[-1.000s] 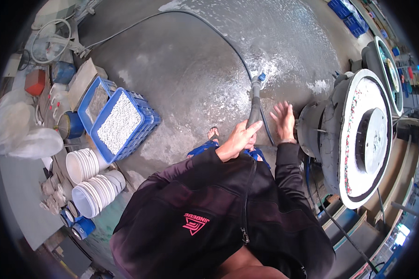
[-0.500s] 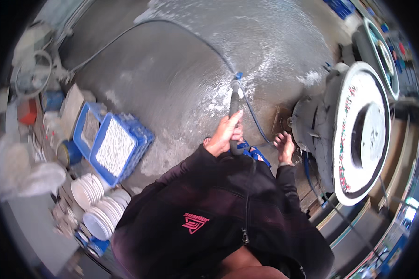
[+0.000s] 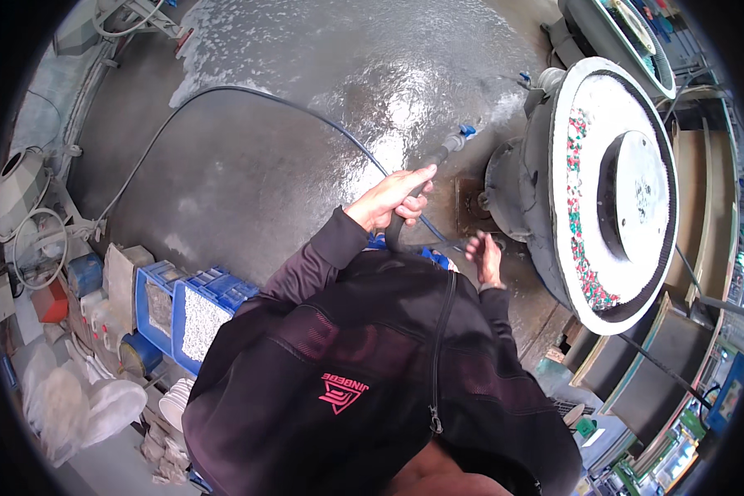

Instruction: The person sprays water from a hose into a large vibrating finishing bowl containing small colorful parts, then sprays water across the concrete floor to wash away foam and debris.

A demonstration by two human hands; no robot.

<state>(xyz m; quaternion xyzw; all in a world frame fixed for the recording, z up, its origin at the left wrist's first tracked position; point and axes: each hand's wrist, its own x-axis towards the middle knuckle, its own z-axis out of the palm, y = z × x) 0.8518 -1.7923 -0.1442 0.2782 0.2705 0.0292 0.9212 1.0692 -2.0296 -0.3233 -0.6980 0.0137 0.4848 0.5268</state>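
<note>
My left hand (image 3: 393, 198) is wrapped round a thick dark hose (image 3: 436, 157), just below a metal fitting with a blue valve handle (image 3: 468, 131). The hose end points ahead and to the right, over the wet floor. My right hand (image 3: 486, 260) is off to the right, fingers loosely bent and apart, with nothing in it. Right of it stands a large round machine bowl (image 3: 583, 153) with a pale rim. White material fills it, with a band of small red and green pieces (image 3: 577, 207) along the near side.
Blue crates (image 3: 202, 322) of white pieces stand at the left, near clear plastic bags (image 3: 83, 393) and white buckets (image 3: 176, 403). A thinner hose (image 3: 223, 89) loops across the wet floor (image 3: 306, 50), where foam lies. A second bowl machine (image 3: 628, 41) stands far right, beside wooden troughs (image 3: 690, 207).
The hose end has swung from nearly straight ahead toward the right, my left hand tilting with it. My right fingers have drawn in a little. The whole view has shifted.
</note>
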